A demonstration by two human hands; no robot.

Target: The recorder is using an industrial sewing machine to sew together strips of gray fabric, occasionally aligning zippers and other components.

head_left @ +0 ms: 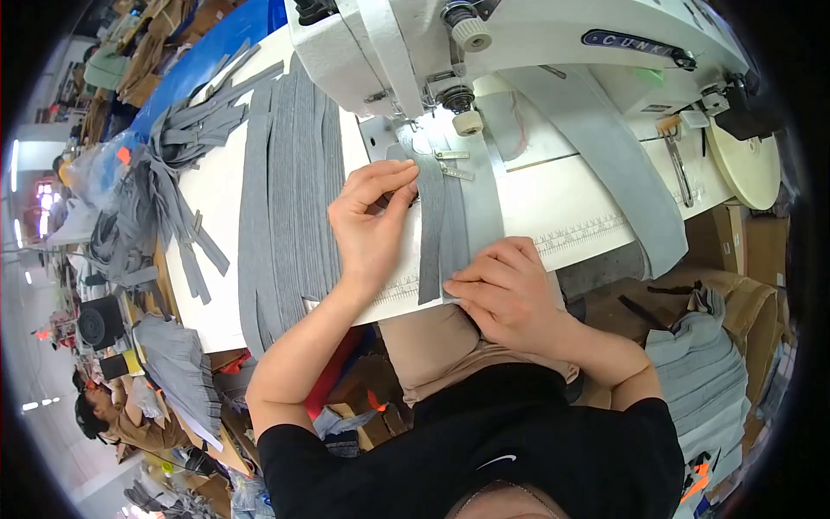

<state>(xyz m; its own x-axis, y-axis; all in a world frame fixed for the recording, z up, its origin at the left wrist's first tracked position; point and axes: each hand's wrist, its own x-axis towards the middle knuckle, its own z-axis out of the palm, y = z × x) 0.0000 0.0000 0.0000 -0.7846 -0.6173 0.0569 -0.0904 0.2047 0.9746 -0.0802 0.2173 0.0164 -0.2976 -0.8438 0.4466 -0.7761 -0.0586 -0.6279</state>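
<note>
Your left hand (370,216) is curled, thumb and forefinger drawn nearly together, their tips at the left edge of the long, narrow, dark grey ribbed fabric strip (430,229); you can't be seen for certain to have it pinched. That strip runs between your two hands, from the needle area just beyond your left fingertips down toward the table's front edge. Your right hand (504,290) lies palm down, fingers loosely bent and close together, its tips at the near end of the smooth, pale grey fabric band (481,208) beside the ribbed strip; whether the thumb grips it from below cannot be told.

Beyond both hands stands the large white metal sewing machine (553,35), and between them and it are the small, flat, ruled metal guides (454,156), right by the strip. Left of your left hand, the thick row of grey ribbed strips (290,173) lies side by side on the white work table (562,199), and farther left is a tangled heap of loose grey strips (130,216). Beyond your right hand, to its right, a wide, pale grey fabric length (605,156) crosses the table (its end hangs over the front edge).
</note>
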